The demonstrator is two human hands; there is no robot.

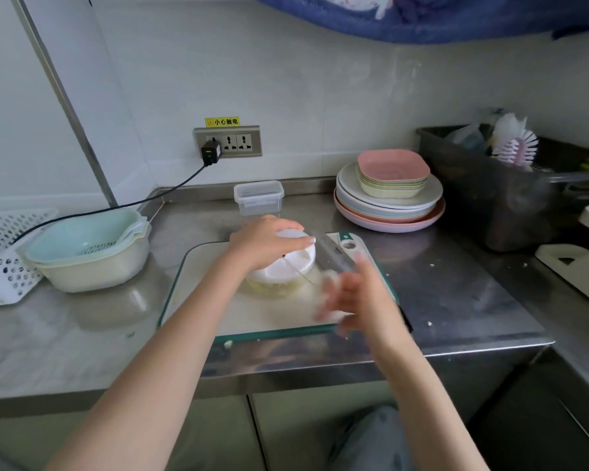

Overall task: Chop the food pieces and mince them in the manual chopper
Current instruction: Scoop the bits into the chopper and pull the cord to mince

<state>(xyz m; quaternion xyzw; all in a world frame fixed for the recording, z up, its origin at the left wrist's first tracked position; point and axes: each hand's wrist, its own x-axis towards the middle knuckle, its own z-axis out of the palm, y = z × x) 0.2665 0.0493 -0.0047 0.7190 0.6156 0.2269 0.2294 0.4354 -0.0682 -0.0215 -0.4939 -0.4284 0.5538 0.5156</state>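
The manual chopper [286,266] stands on the green-edged cutting board [215,300]. It has a white lid, and its clear bowl holds pale minced food [272,289]. My left hand [266,241] lies flat on the lid and grips it from above. My right hand [357,300] is blurred to the right of the chopper, closed on a small white pull handle. A thin cord [301,271] runs from the lid toward that hand. A cleaver [337,256] lies on the board behind my right hand, partly hidden by it.
A clear lidded box [258,198] stands behind the board. Stacked plates and bowls [388,205] sit at the back right beside a dark bin [490,198] holding a brush. Nested colander bowls [89,253] and a white basket [4,260] stand left. A charger cable [116,207] crosses there.
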